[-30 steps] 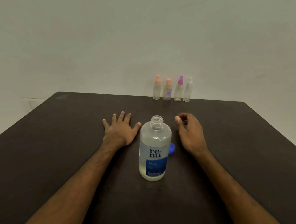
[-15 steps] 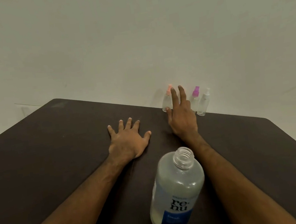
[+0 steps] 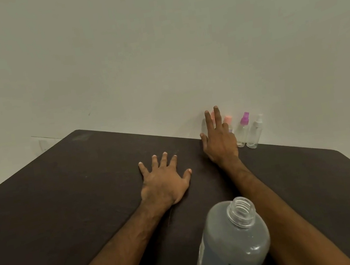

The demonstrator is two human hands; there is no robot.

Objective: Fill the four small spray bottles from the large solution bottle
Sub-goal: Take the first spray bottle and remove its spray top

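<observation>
Left hand point(image 3: 165, 179): laid flat, palm down, on the dark table point(image 3: 65, 194), fingers spread wide; nothing is held.

Right hand point(image 3: 220, 143): stretched toward the far edge, fingers straight and slightly parted, thumb out to the side; nothing is gripped. The two leftmost of the four small spray bottles point(image 3: 243, 131) are partly covered by it. Whether any is touched cannot be told.

Small bottles: stood upright in a tight row against the wall point(image 3: 156, 44). The purple-capped and white-capped ones are seen clear of the hand. They are judged light, thin-walled and easily toppled, with neighbours close enough to be knocked. Each is best pinched round the clear body below the cap, between thumb and fingertips.

Large solution bottle point(image 3: 234, 243): stood near the front edge, between the forearms, with its neck uncapped. It looks nearly full, so it is judged heavy, smooth-sided and apt to spill if tipped fast. A full wrap round the body at the label is advised.
</observation>
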